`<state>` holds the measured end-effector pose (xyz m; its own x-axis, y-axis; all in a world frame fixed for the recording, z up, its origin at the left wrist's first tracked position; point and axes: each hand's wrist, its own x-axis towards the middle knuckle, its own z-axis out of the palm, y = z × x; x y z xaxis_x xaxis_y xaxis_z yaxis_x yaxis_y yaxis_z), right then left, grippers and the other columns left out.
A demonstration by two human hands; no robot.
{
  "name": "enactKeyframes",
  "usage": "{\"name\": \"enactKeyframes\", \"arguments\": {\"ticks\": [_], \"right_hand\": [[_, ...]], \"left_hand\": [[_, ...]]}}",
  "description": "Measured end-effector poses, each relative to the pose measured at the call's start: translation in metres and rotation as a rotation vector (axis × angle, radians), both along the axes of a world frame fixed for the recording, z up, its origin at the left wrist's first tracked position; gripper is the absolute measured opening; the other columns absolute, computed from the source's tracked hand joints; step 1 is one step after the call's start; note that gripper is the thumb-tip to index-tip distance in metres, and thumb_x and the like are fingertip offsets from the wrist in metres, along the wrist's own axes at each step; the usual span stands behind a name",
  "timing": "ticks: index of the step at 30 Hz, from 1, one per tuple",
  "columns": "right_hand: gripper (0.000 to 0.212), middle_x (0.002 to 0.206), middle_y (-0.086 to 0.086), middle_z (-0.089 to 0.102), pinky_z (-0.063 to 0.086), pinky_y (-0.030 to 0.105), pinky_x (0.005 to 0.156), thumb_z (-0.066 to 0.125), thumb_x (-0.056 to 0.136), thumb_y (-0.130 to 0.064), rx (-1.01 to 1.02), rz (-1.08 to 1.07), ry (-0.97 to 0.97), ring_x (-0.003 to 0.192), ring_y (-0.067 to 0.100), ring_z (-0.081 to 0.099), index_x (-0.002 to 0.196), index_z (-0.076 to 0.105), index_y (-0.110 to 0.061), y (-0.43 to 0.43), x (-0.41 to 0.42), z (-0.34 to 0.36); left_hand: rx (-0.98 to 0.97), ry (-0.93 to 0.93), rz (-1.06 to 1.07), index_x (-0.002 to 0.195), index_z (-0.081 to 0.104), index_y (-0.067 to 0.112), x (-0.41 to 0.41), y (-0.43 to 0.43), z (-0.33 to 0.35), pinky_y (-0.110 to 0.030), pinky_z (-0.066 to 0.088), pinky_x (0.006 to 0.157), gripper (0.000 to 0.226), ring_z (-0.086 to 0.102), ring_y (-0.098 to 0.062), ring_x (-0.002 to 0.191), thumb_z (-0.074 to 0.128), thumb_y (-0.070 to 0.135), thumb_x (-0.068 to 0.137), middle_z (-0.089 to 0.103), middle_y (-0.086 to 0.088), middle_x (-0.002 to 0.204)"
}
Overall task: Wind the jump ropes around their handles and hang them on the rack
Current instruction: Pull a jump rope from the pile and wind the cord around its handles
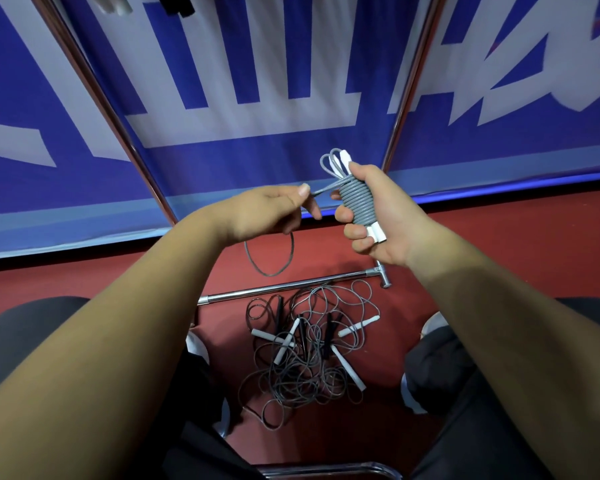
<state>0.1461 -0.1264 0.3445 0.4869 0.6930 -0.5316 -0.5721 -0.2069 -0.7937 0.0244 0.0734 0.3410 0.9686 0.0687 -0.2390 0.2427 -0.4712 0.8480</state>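
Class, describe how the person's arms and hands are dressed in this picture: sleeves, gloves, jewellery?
The left forearm and right forearm are bare to the picture's edge: no sleeves show. The left hand and right hand are ungloved, with no ring, watch or wristband visible.

2 bare hands: left hand [274, 211] & right hand [383, 216]. 1 grey cord bundle [355, 202] wound on white plastic handles. 4 loose white stick handles [350, 370] vis. on floor. Approx. 3 slim black handles [302, 332]. 2 slanted chrome rack poles [130, 147]; 1 chrome floor bar [284, 288].
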Motion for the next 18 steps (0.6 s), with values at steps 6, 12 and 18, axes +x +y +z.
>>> {"name": "enactKeyframes", "arguments": {"ticks": [6,12,18], "right_hand": [[0.05,0.071,0.002,0.049,0.021,0.023,0.041,0.057,0.098,-0.062,0.019,0.101,-0.006,0.048,0.014,0.031,0.103,0.063,-0.013,-0.009,-0.002,0.005],[0.051,0.071,0.001,0.046,0.016,0.021,0.041,0.052,0.1,-0.063,0.066,0.284,0.024,0.044,0.012,0.027,0.101,0.063,-0.013,-0.011,-0.008,0.007],[0.061,0.07,0.003,0.046,0.018,0.018,0.039,0.045,0.102,-0.059,0.069,0.525,0.017,0.04,0.008,0.028,0.127,0.07,-0.01,-0.012,-0.02,0.004]], "left_hand": [[0.09,0.014,-0.059,0.106,0.077,0.025,0.003,0.006,-0.001,-0.019,0.041,0.066,0.029,0.048,-0.011,0.068,0.055,0.043,0.109,0.057,-0.001,0.073],[0.028,0.017,-0.052,0.101,0.079,0.025,0.006,0.006,0.0,-0.016,0.047,0.074,0.018,0.059,-0.011,0.074,0.064,0.033,0.106,0.068,-0.002,0.076],[0.237,0.0,-0.035,0.07,0.07,0.033,0.005,0.007,0.001,-0.003,0.042,0.067,0.027,0.056,0.008,0.062,0.073,0.037,0.097,0.066,0.022,0.066]]}}
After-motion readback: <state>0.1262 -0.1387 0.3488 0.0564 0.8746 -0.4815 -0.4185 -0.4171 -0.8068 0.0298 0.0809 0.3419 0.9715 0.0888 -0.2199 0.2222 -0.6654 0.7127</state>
